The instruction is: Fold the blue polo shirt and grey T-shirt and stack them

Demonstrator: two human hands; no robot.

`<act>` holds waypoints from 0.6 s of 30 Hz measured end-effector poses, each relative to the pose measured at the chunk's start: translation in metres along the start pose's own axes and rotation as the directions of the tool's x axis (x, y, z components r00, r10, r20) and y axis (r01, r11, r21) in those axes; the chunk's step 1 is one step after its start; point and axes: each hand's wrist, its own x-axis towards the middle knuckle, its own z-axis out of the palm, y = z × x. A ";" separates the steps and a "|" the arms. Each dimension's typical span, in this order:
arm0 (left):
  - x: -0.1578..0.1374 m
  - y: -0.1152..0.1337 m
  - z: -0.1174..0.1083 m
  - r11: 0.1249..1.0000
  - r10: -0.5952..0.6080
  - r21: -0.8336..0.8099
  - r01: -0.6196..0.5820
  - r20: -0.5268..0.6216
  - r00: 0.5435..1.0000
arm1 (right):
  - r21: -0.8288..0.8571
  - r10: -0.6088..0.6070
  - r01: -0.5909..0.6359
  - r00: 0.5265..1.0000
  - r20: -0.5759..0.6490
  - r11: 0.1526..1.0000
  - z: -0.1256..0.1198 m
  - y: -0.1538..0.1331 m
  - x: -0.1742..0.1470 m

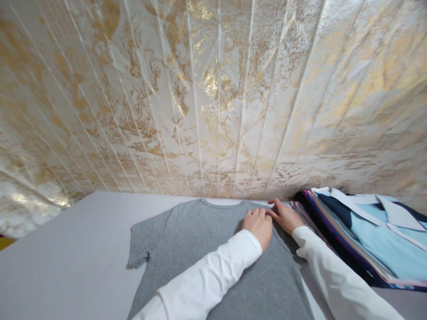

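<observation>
A grey short-sleeved T-shirt point(187, 258) lies spread on a white-covered table, its neckline towards the far edge. The sleeve on the left is laid out flat to the side; the one on the right is mostly hidden by my arm and hand. My left hand point(258, 226) rests at the shirt's right shoulder, with its fingers bent and closed on the cloth. Right beside it, my right hand point(286, 216) has its thumb and fingers on the shoulder edge, gripping the fabric. The fingertips of both hands nearly meet.
A stack of folded clothes point(370, 235), topped by a light blue, navy and white collared shirt, stands to the right, close to my right forearm. Behind the table point(66, 249) hangs a shiny white and gold patterned curtain point(213, 111).
</observation>
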 end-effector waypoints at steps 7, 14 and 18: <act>-0.119 0.041 -0.001 0.960 0.281 -0.011 -0.281 -0.001 0.960 | 0.073 -0.231 0.234 0.972 -0.052 0.969 -0.016 -0.025 -0.077; -0.175 0.046 0.023 0.923 0.376 0.113 -0.367 -0.076 0.923 | -0.150 -0.230 0.243 0.968 0.100 0.958 0.004 -0.030 -0.123; -0.192 0.041 -0.004 0.916 0.387 0.135 -0.377 -0.058 0.920 | -0.172 -0.248 0.269 0.959 0.135 0.948 -0.009 -0.043 -0.127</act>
